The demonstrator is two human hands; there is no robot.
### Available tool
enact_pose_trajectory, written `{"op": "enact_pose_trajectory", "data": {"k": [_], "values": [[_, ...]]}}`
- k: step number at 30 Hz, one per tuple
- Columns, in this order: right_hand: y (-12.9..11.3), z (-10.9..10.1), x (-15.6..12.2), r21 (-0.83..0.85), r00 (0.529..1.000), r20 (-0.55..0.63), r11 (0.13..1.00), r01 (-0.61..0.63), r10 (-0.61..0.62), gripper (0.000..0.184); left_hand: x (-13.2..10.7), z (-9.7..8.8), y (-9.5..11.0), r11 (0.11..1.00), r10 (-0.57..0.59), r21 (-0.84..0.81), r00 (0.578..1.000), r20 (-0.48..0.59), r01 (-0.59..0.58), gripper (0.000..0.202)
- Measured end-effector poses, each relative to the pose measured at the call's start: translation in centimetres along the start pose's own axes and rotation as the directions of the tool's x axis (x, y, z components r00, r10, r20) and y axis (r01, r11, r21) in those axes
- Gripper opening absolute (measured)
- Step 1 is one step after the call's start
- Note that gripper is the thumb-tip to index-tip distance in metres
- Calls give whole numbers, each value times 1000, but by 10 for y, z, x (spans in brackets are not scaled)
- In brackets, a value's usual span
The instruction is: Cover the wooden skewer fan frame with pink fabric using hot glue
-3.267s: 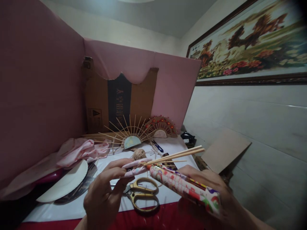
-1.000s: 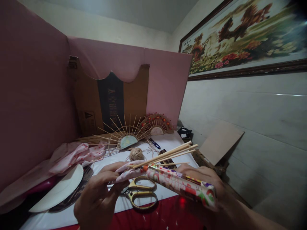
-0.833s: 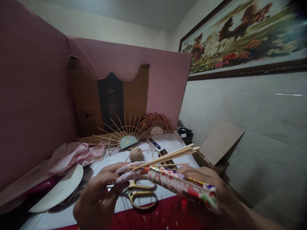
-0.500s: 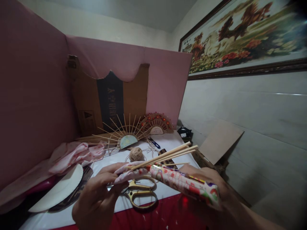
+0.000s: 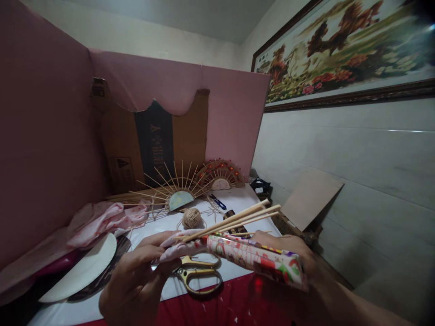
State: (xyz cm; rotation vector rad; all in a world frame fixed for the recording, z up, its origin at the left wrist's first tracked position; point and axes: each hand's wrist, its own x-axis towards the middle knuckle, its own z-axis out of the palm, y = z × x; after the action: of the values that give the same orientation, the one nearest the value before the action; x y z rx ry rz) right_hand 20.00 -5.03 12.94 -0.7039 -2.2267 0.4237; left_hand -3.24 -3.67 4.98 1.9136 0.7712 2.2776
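Note:
My left hand (image 5: 136,280) pinches a pink fabric strip (image 5: 180,245) wrapped round the near ends of several thin wooden sticks (image 5: 238,218), which fan up and to the right. My right hand (image 5: 292,258) grips a long tool covered in bright floral paper (image 5: 254,259); its orange tip meets the fabric at the sticks. Gold-handled scissors (image 5: 200,274) lie on the white table sheet (image 5: 102,296) just under both hands.
A twine ball (image 5: 191,218), two fan-shaped stick crafts (image 5: 180,190), a pink cloth (image 5: 102,217) and a white paper plate (image 5: 81,267) lie behind. Pink-covered cardboard (image 5: 50,136) walls the left and back. A cardboard piece (image 5: 311,199) leans against the right wall.
The hands, sticks and floral tool have stayed together with only slight shifts; the view has drifted a little to the right.

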Motion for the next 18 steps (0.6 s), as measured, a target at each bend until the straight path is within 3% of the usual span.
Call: {"op": "enact_pose_trajectory", "data": {"k": [7, 13, 18], "values": [[-2, 1, 1, 29, 999, -27, 999, -19, 20, 29, -1, -1, 2, 995, -97, 6, 993, -60, 98, 29], [0, 3, -2, 72, 995, -83, 995, 63, -57, 16, -2, -1, -1, 992, -122, 23, 991, -53, 124, 25], [3, 3, -4, 90, 997, -83, 996, 20, -12, 26, 0, 0, 2, 979, -114, 153, 986, -123, 132, 14]]}}
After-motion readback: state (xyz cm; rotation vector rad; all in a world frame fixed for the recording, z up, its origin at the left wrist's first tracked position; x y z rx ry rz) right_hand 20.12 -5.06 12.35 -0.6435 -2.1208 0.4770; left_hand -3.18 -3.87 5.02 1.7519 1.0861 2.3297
